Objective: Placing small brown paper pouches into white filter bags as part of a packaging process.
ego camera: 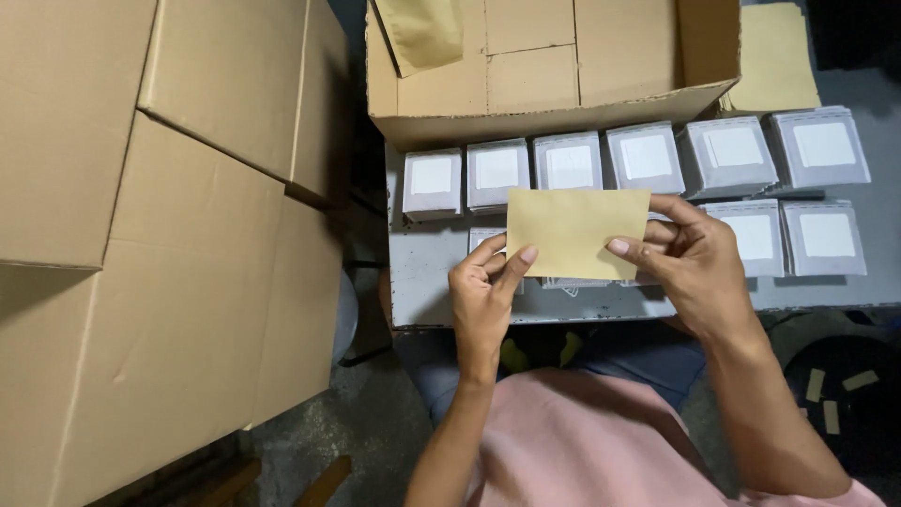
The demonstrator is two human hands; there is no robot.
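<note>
I hold a tan paper envelope [576, 232] flat in front of me, above the near edge of the grey table [422, 272]. My left hand [483, 300] pinches its lower left corner: thumb on the face toward me, the other fingers curled behind. My right hand [690, 268] grips the right edge, thumb [631, 250] laid across the front, fingers folded behind the paper. Both hands are closed on the envelope; it hangs level, long side horizontal, touching nothing else that I can see.

Below and behind it, grey packets with white labels [648, 155] lie in a row of six on the table, side by side, with two more [826, 237] in a second row to the right. Further packets sit directly under the envelope, mostly hidden by it.

At the far edge of the table stands an open cardboard box [554, 66], with one tan envelope [422, 33] leaning in its left corner. A stack of tan paper [777, 61] lies just right of the box. Large cardboard cartons [160, 216] fill the space to my left, apart from the table. My pink shirt [582, 441] shows at the bottom.
</note>
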